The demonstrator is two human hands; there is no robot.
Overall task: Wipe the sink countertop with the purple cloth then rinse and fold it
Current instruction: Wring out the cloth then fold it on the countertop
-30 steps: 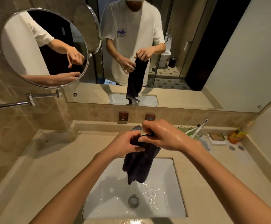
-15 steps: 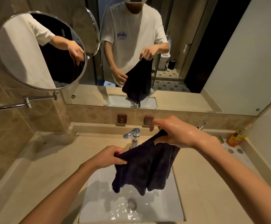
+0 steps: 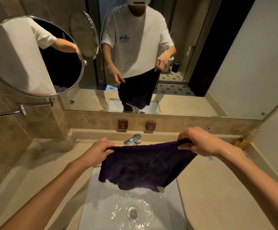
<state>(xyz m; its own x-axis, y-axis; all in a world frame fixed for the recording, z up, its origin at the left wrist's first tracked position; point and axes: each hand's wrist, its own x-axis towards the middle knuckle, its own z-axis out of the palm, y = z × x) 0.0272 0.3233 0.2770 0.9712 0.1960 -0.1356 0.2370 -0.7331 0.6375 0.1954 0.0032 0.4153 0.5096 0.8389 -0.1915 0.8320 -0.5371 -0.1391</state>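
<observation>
The dark purple cloth (image 3: 145, 165) hangs spread out flat above the white sink basin (image 3: 100, 211). My left hand (image 3: 96, 152) pinches its upper left corner. My right hand (image 3: 199, 143), wet and shiny, grips the upper right corner. The cloth's lower edge dangles just over the basin, where water ripples around the drain (image 3: 133, 213). Behind the cloth's top edge stands the chrome faucet (image 3: 133, 139). The beige countertop (image 3: 213, 193) runs on both sides of the basin.
A round swing-arm mirror (image 3: 33, 55) juts from the left wall. Hot and cold buttons (image 3: 123, 124) sit on the backsplash. An orange bottle (image 3: 243, 141) stands at the back right corner. The wall mirror reflects a person holding the cloth.
The cloth was bunched between both hands over the basin. My hands have drawn apart, left going left and right going right, and the cloth now hangs stretched open.
</observation>
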